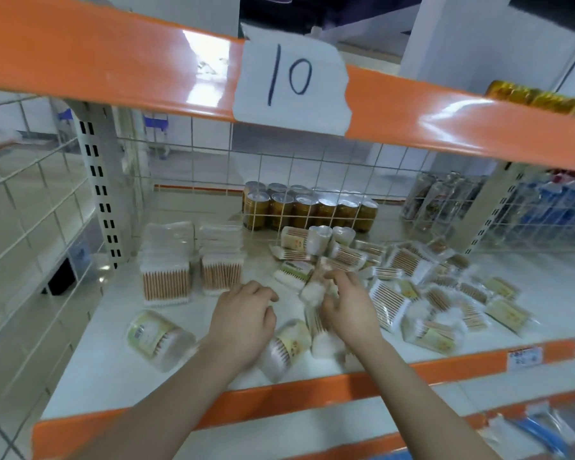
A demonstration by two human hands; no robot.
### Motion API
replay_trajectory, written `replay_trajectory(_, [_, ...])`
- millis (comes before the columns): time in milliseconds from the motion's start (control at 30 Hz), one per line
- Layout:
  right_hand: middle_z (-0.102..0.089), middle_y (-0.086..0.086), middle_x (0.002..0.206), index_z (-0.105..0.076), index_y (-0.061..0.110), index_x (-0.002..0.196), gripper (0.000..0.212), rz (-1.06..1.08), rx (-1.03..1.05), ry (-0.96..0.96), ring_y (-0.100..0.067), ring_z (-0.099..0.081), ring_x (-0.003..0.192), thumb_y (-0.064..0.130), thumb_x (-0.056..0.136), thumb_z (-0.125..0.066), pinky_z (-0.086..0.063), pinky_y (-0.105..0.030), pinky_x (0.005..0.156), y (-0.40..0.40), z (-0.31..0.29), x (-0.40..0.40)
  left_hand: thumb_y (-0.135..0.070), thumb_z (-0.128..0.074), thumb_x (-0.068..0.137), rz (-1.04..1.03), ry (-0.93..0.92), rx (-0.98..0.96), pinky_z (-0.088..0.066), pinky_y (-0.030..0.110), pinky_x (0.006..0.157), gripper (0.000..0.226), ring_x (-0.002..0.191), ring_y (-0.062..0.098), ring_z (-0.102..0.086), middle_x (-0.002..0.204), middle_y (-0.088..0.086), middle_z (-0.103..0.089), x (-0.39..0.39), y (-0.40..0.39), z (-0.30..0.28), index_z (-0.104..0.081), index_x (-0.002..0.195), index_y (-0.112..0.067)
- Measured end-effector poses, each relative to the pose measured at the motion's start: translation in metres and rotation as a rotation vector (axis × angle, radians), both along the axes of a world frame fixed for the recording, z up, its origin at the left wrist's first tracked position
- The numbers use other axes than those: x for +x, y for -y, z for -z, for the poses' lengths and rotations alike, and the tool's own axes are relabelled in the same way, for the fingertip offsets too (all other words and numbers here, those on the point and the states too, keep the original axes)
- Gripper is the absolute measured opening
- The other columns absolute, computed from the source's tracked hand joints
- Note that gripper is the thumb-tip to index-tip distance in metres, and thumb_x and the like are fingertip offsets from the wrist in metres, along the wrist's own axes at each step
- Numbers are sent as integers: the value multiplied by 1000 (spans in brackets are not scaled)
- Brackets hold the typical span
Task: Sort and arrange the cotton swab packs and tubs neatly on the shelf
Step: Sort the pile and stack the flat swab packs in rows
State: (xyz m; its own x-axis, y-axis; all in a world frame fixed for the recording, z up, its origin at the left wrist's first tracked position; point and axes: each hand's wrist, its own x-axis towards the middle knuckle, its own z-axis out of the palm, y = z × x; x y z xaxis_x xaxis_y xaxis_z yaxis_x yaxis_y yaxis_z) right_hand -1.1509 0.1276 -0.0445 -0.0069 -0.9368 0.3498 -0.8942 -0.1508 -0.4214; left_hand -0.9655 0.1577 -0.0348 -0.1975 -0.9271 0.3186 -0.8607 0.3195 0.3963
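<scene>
— What sits at the far left of the shelf [498,287]?

— Two neat stacks of flat, clear-plastic swab packs [166,260], rectangular, with tan wooden sticks showing and white cotton tips at each end. In front of them a round, transparent tub [158,336] lies on its side on the smooth white board.

— And the hands?

— The left hand [246,313] hovers palm down just right of the stacks, fingers loosely curled, gripping nothing I can see. A second tub [284,346], cylindrical and glossy, lies tipped beside its wrist. The right hand [349,307] has its fingers curled round a crinkly, soft-looking pack [316,287], blurred, with fluffy white ends.

— Further right?

— A loose heap of packs [422,290], tilted and overlapping, film wrinkled and shiny. Behind the wire grid [213,167] stand squat amber jars [309,207] with silvery lids.

— Above?

— A glossy orange rail bearing a torn paper label [291,78] marked 10.
</scene>
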Motion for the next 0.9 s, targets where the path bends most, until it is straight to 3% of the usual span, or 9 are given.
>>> replay_trajectory(200, [-50,-8,122,-52,12,122,37,106,45,40,-26,-56,92,10,86,-51,-35,-27,66,-19,10,-31,-22,-42,92,56,16,30,-33,24,91,32,113,14,-46,123,-8,-53,-25,-3,3,-57,120,-26])
replay_trajectory(367, [-51,-9,120,-54,10,120,33,174,121,49,-24,-51,106,15,87,-52,-39,-31,82,-32,23,-53,-24,-41,93,84,54,63,-34,24,91,31,113,13,-46,123,-8,-52,-38,-8,6,-55,121,-27])
replay_trajectory(567, [-45,-3,105,-54,10,121,39,142,209,47,-21,-46,103,20,84,-60,-37,-26,81,-49,31,-66,-24,-39,93,122,78,57,-34,24,93,35,116,14,-44,127,-9,-50,-45,-5,13,-51,126,-28])
replay_trajectory(733, [-38,3,107,-52,13,123,49,99,274,76,-20,-48,106,29,79,-65,-41,-27,92,-58,34,-66,-27,-35,76,238,101,1,-45,38,83,49,101,27,-58,114,-2,-63,-52,-2,20,-65,115,-24])
replay_trajectory(900, [-43,-4,117,-50,13,125,57,104,279,65,-21,-44,111,36,76,-68,-38,-27,97,-59,36,-63,-33,-21,76,273,199,129,-25,28,102,62,127,19,-36,140,-10,-40,-58,-2,21,-49,131,-36])
